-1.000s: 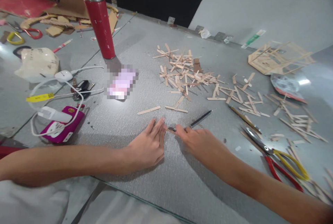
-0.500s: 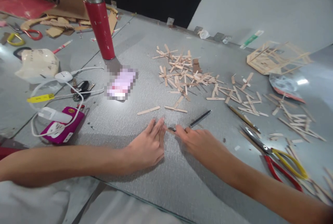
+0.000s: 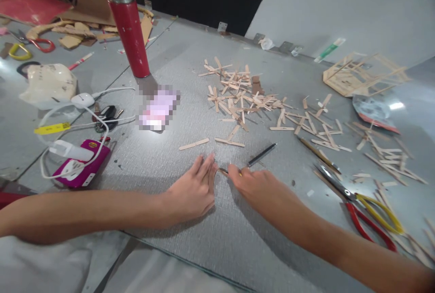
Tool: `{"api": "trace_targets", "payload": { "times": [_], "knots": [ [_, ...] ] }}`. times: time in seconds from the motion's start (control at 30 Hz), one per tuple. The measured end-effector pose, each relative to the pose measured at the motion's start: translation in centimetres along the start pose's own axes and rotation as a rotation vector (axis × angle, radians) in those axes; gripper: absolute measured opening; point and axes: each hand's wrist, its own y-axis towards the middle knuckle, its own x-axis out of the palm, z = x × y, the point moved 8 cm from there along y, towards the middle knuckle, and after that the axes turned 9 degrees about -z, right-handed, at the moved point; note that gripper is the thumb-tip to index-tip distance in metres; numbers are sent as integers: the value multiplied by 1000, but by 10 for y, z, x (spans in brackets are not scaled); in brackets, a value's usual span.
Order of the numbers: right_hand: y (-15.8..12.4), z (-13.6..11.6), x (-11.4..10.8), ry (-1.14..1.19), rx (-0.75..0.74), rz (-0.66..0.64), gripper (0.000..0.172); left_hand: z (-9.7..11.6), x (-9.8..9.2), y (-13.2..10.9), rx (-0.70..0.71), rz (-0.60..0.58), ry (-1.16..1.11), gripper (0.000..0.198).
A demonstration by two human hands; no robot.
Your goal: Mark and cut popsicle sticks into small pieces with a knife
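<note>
My left hand [image 3: 192,191] lies flat on the grey table [image 3: 190,61], fingers stretched out and close together, tips pointing away from me. Just to its right, my right hand [image 3: 261,188] is closed around a thin black cutter [image 3: 261,154]. The cutter's handle sticks out past the fingers to the far right, and its tip sits in the narrow gap between the two hands. A small bit of wooden stick [image 3: 222,172] shows in that gap. Two loose sticks [image 3: 194,144] lie just beyond my fingertips.
A heap of cut wooden sticks [image 3: 238,95] spreads across the middle and right. Red-and-yellow pliers [image 3: 360,202] lie at right, with a stick frame model [image 3: 363,75] behind. A red flask [image 3: 131,30], blurred phone [image 3: 158,108], keys [image 3: 107,116] and magenta power strip [image 3: 81,168] sit left.
My right hand has slid a little to the left, bringing the cutter's tip closer to my left fingertips. The left hand has stayed put.
</note>
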Motion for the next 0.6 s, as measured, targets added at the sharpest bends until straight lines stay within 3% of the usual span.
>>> {"api": "trace_targets", "payload": {
  "times": [0.13, 0.4, 0.6],
  "knots": [
    [0, -3, -8, 5, -7, 14, 32, 1, 0, 0, -6, 5, 3, 53],
    [5, 0, -17, 77, -27, -162, 31, 3, 2, 1, -9, 23, -13, 52],
    [10, -3, -25, 52, -71, -222, 31, 2, 1, 0, -16, 43, 9, 54]
  ]
}}
